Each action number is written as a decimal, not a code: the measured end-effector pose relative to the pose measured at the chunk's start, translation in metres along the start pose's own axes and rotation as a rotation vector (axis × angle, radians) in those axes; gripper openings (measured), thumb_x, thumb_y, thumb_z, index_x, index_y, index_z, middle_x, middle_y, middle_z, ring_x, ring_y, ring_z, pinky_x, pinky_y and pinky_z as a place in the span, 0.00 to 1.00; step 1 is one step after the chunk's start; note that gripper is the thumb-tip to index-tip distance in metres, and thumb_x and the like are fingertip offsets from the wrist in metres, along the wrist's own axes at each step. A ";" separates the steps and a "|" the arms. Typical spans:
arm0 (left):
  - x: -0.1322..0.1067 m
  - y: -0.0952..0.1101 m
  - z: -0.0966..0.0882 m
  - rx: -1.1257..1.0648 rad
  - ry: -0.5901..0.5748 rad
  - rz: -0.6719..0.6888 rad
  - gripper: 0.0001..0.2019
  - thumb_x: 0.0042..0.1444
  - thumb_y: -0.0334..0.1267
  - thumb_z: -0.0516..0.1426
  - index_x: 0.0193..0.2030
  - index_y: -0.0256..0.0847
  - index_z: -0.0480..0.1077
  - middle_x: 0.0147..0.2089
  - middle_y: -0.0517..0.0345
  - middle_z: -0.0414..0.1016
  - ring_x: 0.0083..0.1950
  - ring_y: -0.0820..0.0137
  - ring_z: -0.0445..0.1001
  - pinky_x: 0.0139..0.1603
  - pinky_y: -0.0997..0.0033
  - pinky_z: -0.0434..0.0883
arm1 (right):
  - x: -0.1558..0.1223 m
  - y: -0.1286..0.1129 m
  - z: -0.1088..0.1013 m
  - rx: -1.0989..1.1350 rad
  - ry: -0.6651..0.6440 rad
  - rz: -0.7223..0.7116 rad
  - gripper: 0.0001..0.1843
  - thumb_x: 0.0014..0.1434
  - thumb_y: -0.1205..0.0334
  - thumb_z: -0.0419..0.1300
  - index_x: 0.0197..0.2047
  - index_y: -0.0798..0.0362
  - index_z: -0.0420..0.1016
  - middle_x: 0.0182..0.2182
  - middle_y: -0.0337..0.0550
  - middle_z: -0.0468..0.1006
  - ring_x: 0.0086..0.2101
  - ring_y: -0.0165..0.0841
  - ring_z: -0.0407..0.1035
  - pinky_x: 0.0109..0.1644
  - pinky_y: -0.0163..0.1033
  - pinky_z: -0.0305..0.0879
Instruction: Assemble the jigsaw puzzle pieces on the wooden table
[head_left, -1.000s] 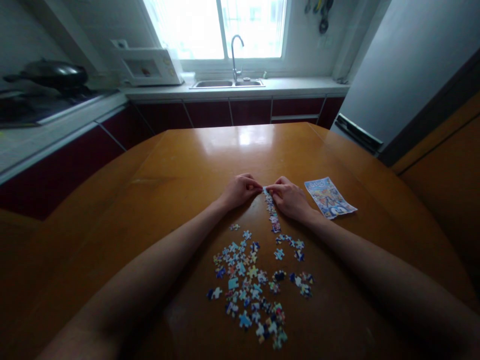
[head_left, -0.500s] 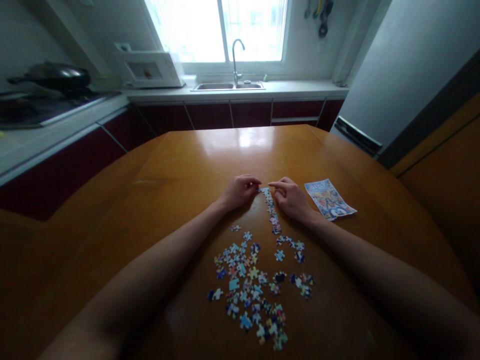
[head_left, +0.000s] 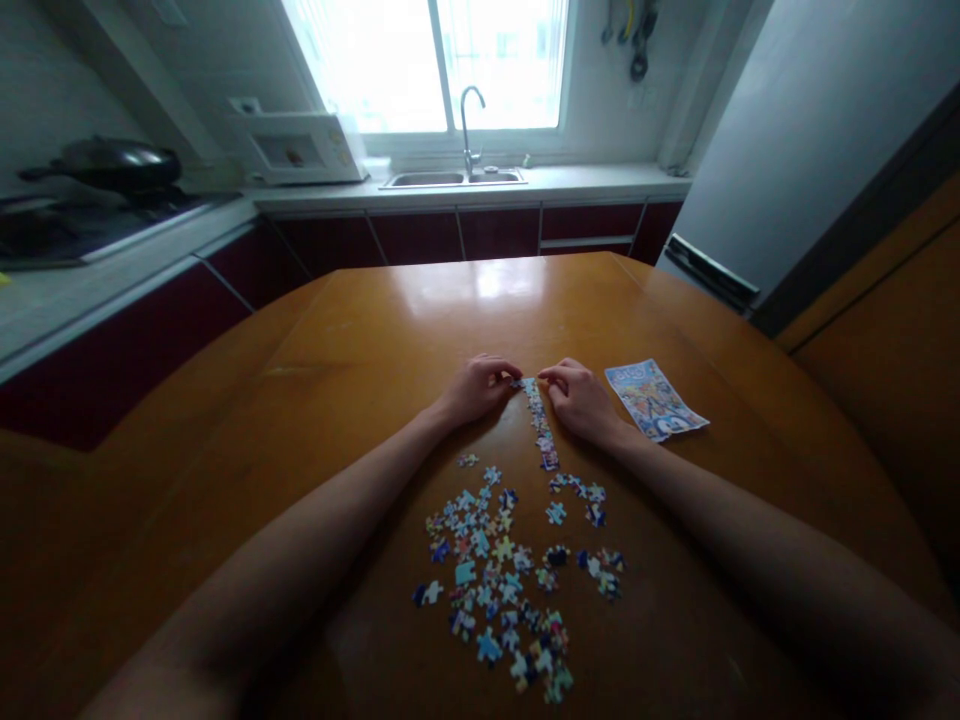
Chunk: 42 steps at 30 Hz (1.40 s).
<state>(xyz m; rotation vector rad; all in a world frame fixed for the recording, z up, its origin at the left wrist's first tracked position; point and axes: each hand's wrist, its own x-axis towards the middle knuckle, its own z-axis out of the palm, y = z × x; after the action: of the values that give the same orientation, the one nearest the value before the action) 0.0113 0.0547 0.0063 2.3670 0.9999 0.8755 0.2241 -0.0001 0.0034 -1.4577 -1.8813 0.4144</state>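
The left hand [head_left: 477, 388] has its fingertips at a small piece [head_left: 516, 383] beside the far end of a narrow strip [head_left: 540, 425]; I can't tell whether they pinch it. Nearer me, loose pieces [head_left: 464, 572] lie scattered on the table [head_left: 360, 340], most of the joining left, I judge. Only the strip clearly looks assembled. The right hand [head_left: 579, 395] curls beside it, grip unclear; a picture sheet [head_left: 652, 398] lies farther right.

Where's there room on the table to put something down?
The table is bare beyond the left hand and right hand, up to its far edge; left of the left forearm; and right of the picture sheet. It's crowded in the near middle, with loose puzzle pieces, and between the hands, with the puzzle strip.
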 end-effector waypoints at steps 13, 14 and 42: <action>0.000 -0.015 0.005 0.074 -0.032 0.154 0.12 0.61 0.28 0.59 0.42 0.48 0.82 0.43 0.56 0.81 0.45 0.66 0.75 0.53 0.60 0.72 | 0.002 0.005 0.003 -0.002 -0.018 -0.017 0.10 0.63 0.67 0.58 0.42 0.52 0.82 0.40 0.47 0.79 0.40 0.36 0.74 0.48 0.41 0.68; 0.000 -0.015 0.005 0.072 -0.032 0.148 0.12 0.61 0.28 0.59 0.43 0.48 0.82 0.44 0.56 0.81 0.45 0.66 0.75 0.53 0.60 0.72 | 0.002 0.005 0.003 -0.003 -0.018 -0.016 0.10 0.63 0.67 0.58 0.42 0.52 0.82 0.40 0.47 0.79 0.40 0.36 0.74 0.48 0.41 0.68; 0.001 -0.007 0.005 0.064 0.138 -0.073 0.10 0.56 0.25 0.58 0.36 0.39 0.81 0.37 0.54 0.79 0.38 0.68 0.74 0.46 0.67 0.72 | 0.001 0.005 0.004 -0.009 -0.007 -0.021 0.10 0.63 0.67 0.58 0.40 0.51 0.82 0.40 0.46 0.80 0.40 0.37 0.75 0.47 0.42 0.68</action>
<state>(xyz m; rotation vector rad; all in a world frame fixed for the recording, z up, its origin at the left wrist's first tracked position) 0.0121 0.0594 -0.0007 2.3317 1.1776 1.0044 0.2252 0.0028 -0.0021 -1.4431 -1.9048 0.4020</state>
